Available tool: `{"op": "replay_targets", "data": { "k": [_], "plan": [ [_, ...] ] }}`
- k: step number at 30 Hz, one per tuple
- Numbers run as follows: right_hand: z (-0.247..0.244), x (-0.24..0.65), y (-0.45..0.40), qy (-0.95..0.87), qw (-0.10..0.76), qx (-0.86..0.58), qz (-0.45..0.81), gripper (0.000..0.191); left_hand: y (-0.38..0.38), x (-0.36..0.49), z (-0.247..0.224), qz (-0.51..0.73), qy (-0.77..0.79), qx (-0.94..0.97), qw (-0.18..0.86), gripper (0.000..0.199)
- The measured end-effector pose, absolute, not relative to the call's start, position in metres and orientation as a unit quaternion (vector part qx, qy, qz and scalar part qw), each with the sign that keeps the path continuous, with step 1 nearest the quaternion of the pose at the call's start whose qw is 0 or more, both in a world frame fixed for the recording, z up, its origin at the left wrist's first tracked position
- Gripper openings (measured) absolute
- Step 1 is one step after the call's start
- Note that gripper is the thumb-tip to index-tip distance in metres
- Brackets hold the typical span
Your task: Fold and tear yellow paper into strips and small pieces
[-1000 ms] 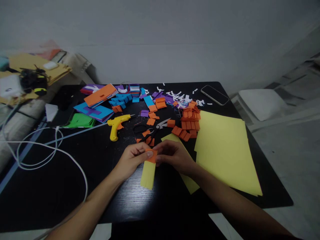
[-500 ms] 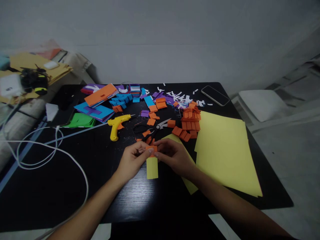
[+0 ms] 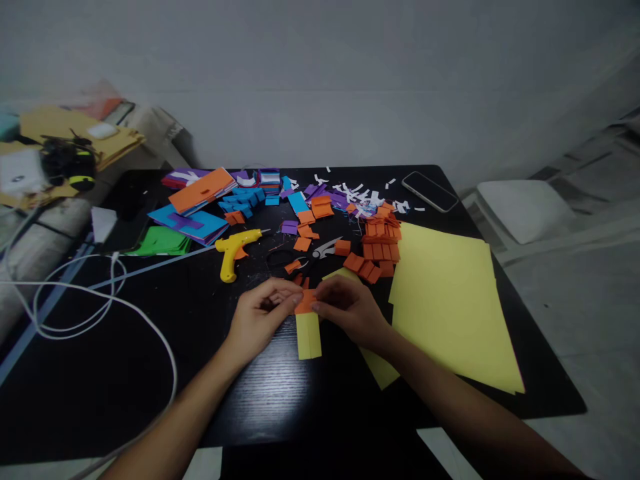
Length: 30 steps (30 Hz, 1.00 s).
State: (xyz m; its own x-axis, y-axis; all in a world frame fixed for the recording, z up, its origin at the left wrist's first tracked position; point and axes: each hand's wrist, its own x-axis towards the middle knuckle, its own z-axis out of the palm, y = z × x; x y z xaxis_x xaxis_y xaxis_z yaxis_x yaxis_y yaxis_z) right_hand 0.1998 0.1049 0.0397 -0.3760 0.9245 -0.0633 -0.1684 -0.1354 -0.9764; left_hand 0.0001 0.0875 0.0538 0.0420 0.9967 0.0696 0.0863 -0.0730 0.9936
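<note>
Between my hands is a small orange paper piece (image 3: 305, 302) lying over the top of a yellow paper strip (image 3: 309, 337), which hangs down toward me with a crease along its length. My left hand (image 3: 265, 310) pinches the orange piece at its left edge. On the right edge, the thumb and fingers of my right hand (image 3: 353, 307) are closed on the same piece. Just beyond my fingertips lie black-handled scissors (image 3: 325, 249), partly covered by orange scraps. A yellow tagging gun (image 3: 235, 253) rests to the left of them. Under my right wrist is a long yellow paper strip (image 3: 380, 370).
Yellow sheets (image 3: 450, 300) cover the table's right side. Stacked orange pieces (image 3: 383, 240) and white scraps (image 3: 357, 195) lie behind, near a phone (image 3: 430, 191). Green paper (image 3: 163, 241) and blue packets (image 3: 193, 223) sit at back left. A white cable (image 3: 150, 319) loops across the left.
The orange piece and yellow strip have shifted slightly right and turned a little. My left fingers have slid from over the orange piece to its edge, showing more of it.
</note>
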Motion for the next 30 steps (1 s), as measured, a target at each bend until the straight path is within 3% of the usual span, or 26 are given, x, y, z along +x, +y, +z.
{"op": "replay_targets", "data": {
  "k": [6,11,15,30],
  "plan": [
    [0.038,0.202,0.106,-0.528,0.396,-0.393,0.641,0.018,0.085,-0.001,0.054,0.470,0.475,0.565,0.485,0.017],
    [0.038,0.202,0.106,-0.526,0.394,-0.385,0.648,0.021,0.086,-0.002,0.055,0.458,0.484,0.576,0.472,0.005],
    [0.042,0.206,0.106,-0.550,0.389,-0.366,0.642,0.015,0.088,-0.002,0.058,0.457,0.496,0.548,0.495,0.007],
    [0.040,0.212,0.106,-0.513,0.355,-0.280,0.729,0.037,0.091,-0.005,0.049,0.464,0.511,0.447,0.570,0.014]
  ]
}}
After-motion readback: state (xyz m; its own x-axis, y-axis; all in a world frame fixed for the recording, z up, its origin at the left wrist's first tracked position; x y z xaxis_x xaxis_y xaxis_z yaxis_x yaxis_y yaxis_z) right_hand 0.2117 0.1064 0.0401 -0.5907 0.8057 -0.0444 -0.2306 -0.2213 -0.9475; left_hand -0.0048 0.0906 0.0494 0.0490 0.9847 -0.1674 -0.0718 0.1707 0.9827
